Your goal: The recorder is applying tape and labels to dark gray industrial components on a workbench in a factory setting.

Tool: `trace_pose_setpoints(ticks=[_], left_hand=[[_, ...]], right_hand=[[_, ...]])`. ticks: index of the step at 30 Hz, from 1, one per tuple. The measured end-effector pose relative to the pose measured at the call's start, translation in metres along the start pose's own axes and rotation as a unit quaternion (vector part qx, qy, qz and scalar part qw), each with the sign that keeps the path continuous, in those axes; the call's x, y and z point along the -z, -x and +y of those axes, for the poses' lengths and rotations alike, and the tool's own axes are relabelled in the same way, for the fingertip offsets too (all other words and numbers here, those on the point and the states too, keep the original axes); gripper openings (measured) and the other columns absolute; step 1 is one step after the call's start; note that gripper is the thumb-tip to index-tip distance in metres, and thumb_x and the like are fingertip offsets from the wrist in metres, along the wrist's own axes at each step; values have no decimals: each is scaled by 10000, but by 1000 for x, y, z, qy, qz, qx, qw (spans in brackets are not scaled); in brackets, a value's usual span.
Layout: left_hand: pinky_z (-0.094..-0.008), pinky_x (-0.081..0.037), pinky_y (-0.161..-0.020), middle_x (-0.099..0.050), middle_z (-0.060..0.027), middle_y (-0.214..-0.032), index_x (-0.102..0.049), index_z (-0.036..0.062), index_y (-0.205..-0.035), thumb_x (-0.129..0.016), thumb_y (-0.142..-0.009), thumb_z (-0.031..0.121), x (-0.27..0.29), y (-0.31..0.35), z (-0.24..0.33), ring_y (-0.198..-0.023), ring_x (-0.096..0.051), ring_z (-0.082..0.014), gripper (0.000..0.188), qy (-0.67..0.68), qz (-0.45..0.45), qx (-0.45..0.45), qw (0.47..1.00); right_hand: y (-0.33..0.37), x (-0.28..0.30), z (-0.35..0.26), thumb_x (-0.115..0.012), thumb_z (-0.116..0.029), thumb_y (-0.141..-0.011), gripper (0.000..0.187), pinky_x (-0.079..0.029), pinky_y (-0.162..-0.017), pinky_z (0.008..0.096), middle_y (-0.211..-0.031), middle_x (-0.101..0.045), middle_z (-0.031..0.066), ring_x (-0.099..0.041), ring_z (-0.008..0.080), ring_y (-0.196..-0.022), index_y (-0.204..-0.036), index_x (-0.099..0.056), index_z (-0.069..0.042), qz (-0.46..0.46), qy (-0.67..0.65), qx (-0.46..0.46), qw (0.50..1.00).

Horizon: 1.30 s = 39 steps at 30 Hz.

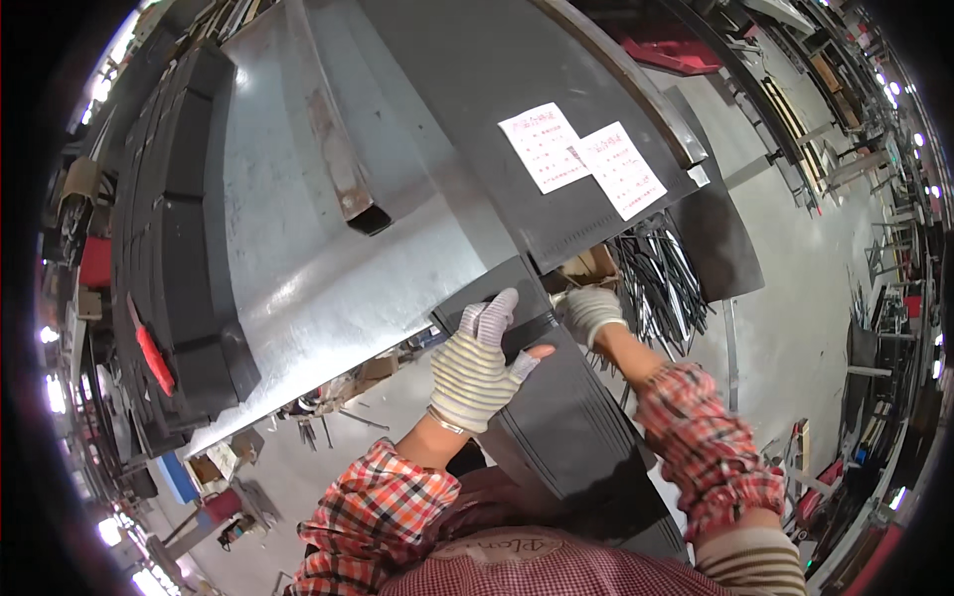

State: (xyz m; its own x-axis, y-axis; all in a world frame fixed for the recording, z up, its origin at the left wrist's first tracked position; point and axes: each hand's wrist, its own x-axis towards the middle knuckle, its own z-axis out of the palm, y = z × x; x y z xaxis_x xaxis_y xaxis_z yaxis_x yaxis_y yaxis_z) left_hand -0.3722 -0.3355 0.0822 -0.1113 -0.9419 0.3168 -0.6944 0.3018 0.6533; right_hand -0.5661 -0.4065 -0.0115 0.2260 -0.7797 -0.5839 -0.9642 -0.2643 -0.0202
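My left hand (475, 370), in a striped knit glove with the thumb tip bare, rests on a dark grey sheet-metal panel (497, 290) at the table's near edge. Its fingers are stretched and the thumb stands apart. To the right, my right hand (593, 313), gloved alike, is curled beside the panel's right edge, just in front of an open cardboard box (590, 266). Its fingertips are partly hidden, and what they hold cannot be made out. Below the left hand, several long dark grey panels (566, 427) lie stacked, reaching toward my body.
A rusty square metal tube (343, 169) lies on the shiny metal tabletop (268, 328). Two printed white sheets (545, 149) sit on a large dark panel (457, 89). Thin dark strips (661, 288) bunch at the right. A red-handled tool (151, 356) rests on folded dark profiles at left.
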Motion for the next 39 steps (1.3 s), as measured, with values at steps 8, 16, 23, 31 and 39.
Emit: trace_pose_setpoints(ticks=[8, 16, 23, 31, 39], left_hand=[[-355, -445, -892, -487, -190, -1177, -246, -44, -1376, -712, -731, 102, 76, -127, -149, -1015, -529, -263, 809, 141, 149, 311, 928], [-327, -359, -1000, -400, -263, -1337, -87, -42, -1428, -782, -675, 193, 0, -129, -125, -1200, -441, -305, 1051, 266, 130, 275, 915], [-325, -371, -998, -363, -265, -1354, -37, -21, -1438, -776, -676, 162, -5, -153, -83, -1218, -421, -310, 1077, 253, 83, 313, 911], [-453, -472, -717, -611, -215, -865, -569, 8, -1036, -754, -640, 349, 0, -106, 124, -818, -583, -399, 554, 215, -207, -315, 901], [-419, -448, -883, -562, -210, -1149, -468, 19, -1235, -716, -685, 437, 6, -19, 89, -1054, -554, -351, 734, -43, -704, -326, 630]], right_hand=[[18, -53, 50, -659, -279, -810, 366, -491, -742, 326, -957, -658, 140, -632, 237, -837, -1059, -613, -15, 79, -476, 21, 876], [124, -38, 82, -639, -358, -836, 495, -466, -567, 224, -872, -587, 32, -565, 104, -667, -1193, -496, -47, 41, -903, 45, 425], [199, -20, 68, -674, -421, -799, 703, -496, -688, 287, -1023, -609, 104, -593, 160, -797, -1321, -396, -41, 51, -760, 96, 641], [325, -34, 19, -794, -408, -595, 852, -431, -901, 445, -1090, -580, 212, -548, 397, -1016, -1275, -454, -23, 246, -271, 144, 919], [401, -19, 19, -823, -404, -567, 837, -433, -888, 459, -1066, -594, 193, -559, 377, -1015, -1264, -465, -108, 194, -201, 49, 959]])
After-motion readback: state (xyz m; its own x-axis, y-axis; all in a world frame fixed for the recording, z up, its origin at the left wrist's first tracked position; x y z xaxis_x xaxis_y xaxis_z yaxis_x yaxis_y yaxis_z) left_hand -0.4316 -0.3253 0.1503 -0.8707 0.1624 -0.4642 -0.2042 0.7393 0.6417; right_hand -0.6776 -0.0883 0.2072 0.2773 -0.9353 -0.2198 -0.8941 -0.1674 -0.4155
